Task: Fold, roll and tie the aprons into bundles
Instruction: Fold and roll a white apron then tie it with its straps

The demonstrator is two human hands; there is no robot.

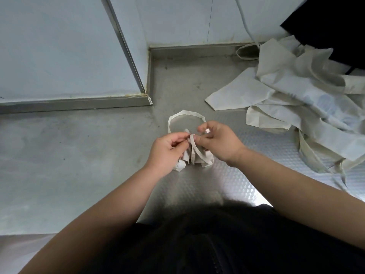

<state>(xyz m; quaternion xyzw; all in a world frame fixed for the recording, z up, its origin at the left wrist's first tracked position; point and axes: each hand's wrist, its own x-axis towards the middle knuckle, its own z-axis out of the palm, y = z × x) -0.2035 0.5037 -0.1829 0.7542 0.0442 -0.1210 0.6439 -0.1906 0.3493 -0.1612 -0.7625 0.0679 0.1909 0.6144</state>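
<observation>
A small rolled bundle of off-white apron (194,157) lies on the steel worktop (79,155) in the middle of the view. Its strap (185,113) loops away from me in an arc beyond the bundle. My left hand (167,151) pinches the strap between thumb and fingertips right above the bundle. My right hand (219,141) pinches another part of the strap just beside it, with a strap length running down across the bundle. The bundle's middle is hidden by my fingers.
A loose heap of off-white aprons (308,107) with trailing straps covers the worktop's right side. A white wall panel (59,48) with a metal edge stands at the left back. A dark object (335,22) sits at the top right. My dark clothing fills the bottom.
</observation>
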